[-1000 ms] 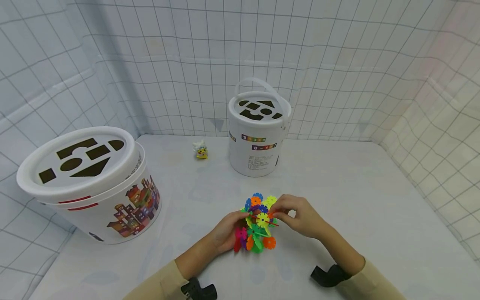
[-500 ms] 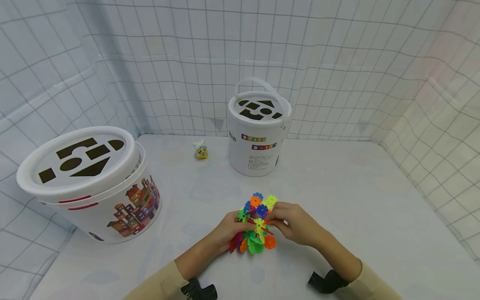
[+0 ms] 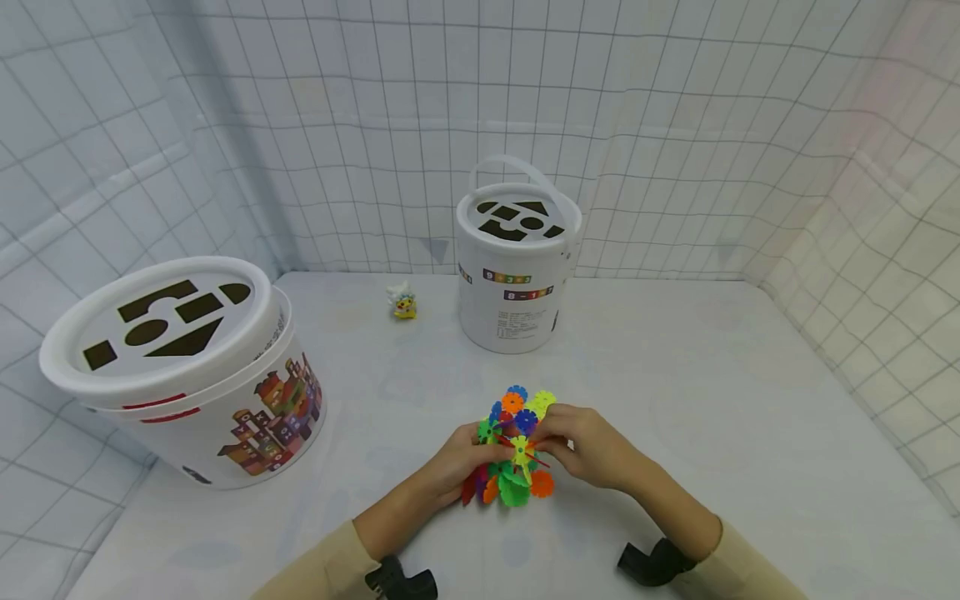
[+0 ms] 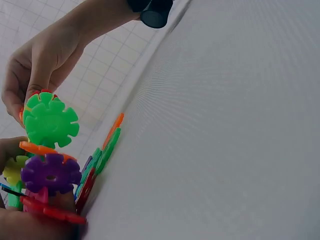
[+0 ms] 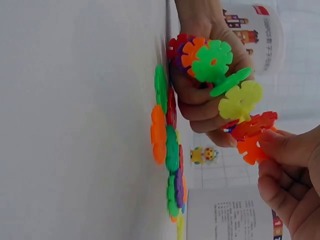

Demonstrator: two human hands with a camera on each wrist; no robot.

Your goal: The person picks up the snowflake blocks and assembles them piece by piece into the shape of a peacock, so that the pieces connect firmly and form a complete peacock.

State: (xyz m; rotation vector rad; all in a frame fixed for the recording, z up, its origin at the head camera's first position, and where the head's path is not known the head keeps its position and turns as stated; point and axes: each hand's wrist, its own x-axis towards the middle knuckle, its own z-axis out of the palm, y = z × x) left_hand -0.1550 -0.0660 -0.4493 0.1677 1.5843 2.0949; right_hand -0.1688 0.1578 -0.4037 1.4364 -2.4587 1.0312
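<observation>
My left hand (image 3: 452,461) grips a cluster of interlocking snowflake discs. In the right wrist view the cluster shows a green disc (image 5: 212,60), a yellow disc (image 5: 241,100) and red ones (image 5: 255,125) slotted together. A purple disc (image 4: 50,174) on it faces the left wrist camera. With thumb and fingers my right hand (image 3: 596,446) pinches an orange disc (image 5: 248,152) at the cluster's end, against the red discs. Loose-looking discs, among them another orange disc (image 5: 158,135), lie on the table just under and beyond the hands. Fingers partly hide the cluster's middle.
A large white lidded bucket (image 3: 225,417) with printed blocks stands at the left. Behind the hands is a smaller white bucket (image 3: 513,321) with a raised handle. Between them, farther back, sits a small yellow-and-white figurine (image 3: 402,302). Gridded cloth walls (image 3: 675,167) enclose the table.
Over the first half second the left hand turned the cluster, and its yellow disc tilted and dropped lower. The right hand moved slightly down, keeping its pinch. Since then the hands have hardly moved.
</observation>
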